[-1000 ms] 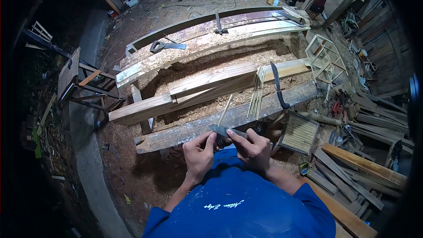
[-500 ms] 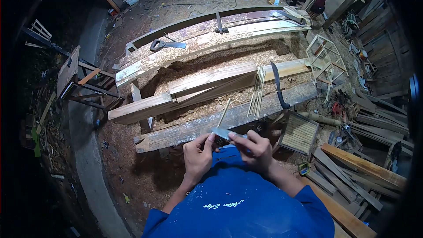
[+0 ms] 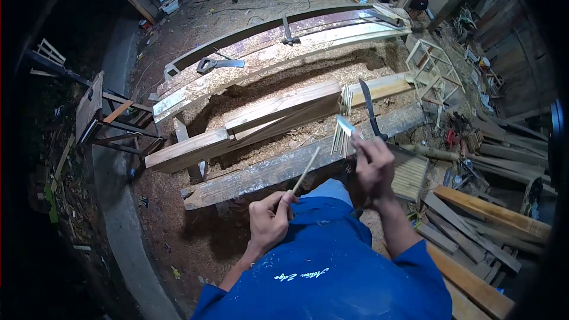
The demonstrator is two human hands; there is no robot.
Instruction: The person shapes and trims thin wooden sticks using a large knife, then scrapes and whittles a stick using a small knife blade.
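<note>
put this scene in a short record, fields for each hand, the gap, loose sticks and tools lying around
left hand: left hand grips a thin stick
right hand: right hand holds a small blade
blade and stick: apart
loose sticks: bundle of sticks across the near planks
beside bundle: large dark knife, on its right in view
far planks: handsaw, hammer

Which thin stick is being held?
The single stick in the left hand; the other sticks lie bunched together across the timbers, beside the machete.
</note>
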